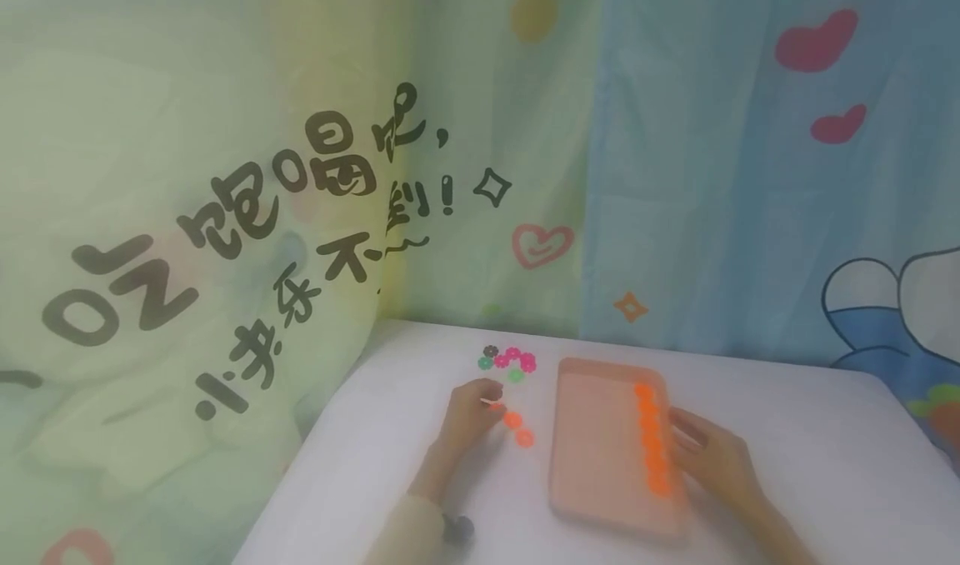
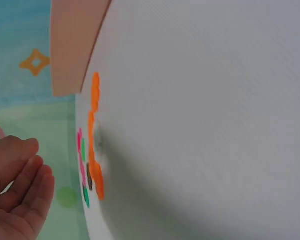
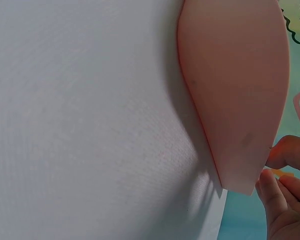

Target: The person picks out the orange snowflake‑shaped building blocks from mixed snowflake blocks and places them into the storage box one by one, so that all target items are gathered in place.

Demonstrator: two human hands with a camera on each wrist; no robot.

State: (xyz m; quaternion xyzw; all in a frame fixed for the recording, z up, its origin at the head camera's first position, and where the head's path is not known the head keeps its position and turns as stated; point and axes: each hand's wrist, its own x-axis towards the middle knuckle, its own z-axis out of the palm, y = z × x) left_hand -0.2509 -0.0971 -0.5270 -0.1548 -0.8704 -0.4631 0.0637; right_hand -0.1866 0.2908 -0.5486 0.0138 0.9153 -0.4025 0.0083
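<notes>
On the white table, my left hand (image 1: 474,415) hovers beside a short diagonal row of orange flower-shaped pieces (image 1: 524,437). Its fingers are loosely bent with nothing between them in the left wrist view, where the row (image 2: 95,92) shows edge-on. My right hand (image 1: 712,457) is at the right side of a pale pink-orange tray (image 1: 600,448). In the right wrist view, its thumb and fingertips pinch the rim of the tray (image 3: 235,90). A line of several orange flower pieces (image 1: 651,440) lies inside, along the tray's right wall.
Behind the left hand lies a small cluster of flower pieces: pink (image 1: 528,362), light green (image 1: 516,376), darker green (image 1: 486,363) and dark brown (image 1: 491,351). Printed curtains (image 1: 480,90) hang along the back and left of the table (image 1: 810,432).
</notes>
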